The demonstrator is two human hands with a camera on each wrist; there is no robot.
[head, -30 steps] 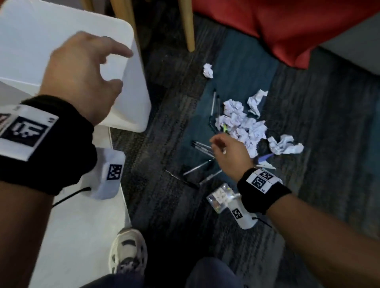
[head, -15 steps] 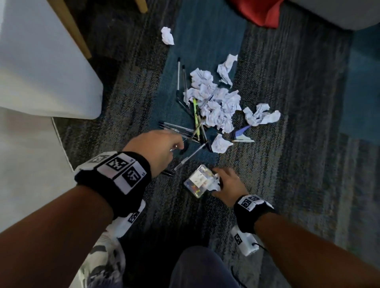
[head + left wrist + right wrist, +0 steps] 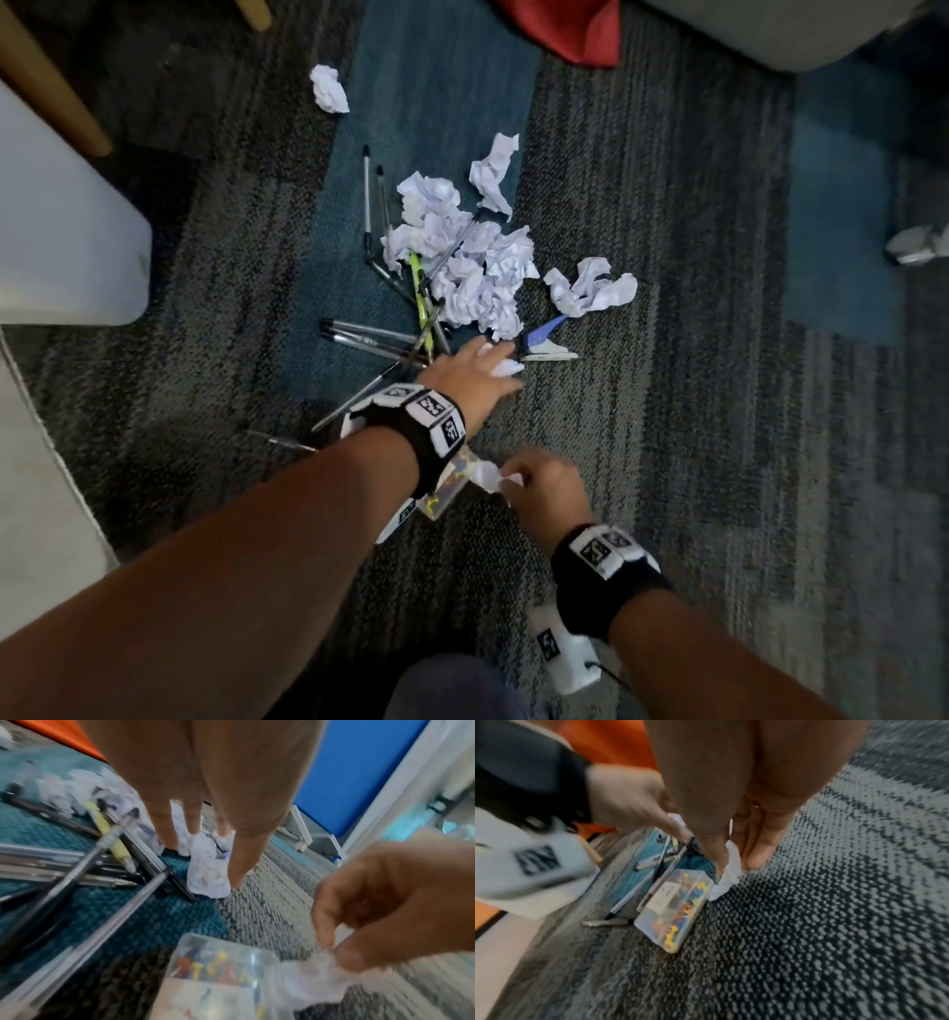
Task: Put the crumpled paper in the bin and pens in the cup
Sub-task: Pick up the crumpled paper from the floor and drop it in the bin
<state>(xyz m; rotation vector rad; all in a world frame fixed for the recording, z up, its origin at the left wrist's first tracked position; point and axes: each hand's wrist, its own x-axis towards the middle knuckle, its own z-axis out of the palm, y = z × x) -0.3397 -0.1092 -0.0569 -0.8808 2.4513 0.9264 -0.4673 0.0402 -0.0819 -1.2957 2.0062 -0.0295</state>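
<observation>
Head view: left hand [image 3: 464, 372] over the carpet [image 3: 667, 411], fingers straight and spread, touching a small paper ball [image 3: 500, 365] just below the crumpled paper pile [image 3: 472, 262]. Pens [image 3: 369, 336] scattered just left of the pile, some under it. Stray paper ball [image 3: 328, 88] well above the pile. Right hand [image 3: 544, 488] below the pile, fingers curled, pinching a paper scrap [image 3: 490, 475] beside a clear pushpin box [image 3: 447, 485].

Left wrist view: fingers [image 3: 190, 817] extended and apart, tips on the small paper ball [image 3: 208, 880]; pens [image 3: 77, 862] left of it; pushpin box [image 3: 218, 975] nearer.

Right wrist view: thumb and fingers [image 3: 759, 850] closed narrow on the paper scrap [image 3: 729, 876], touching the pushpin box [image 3: 675, 906].
</observation>
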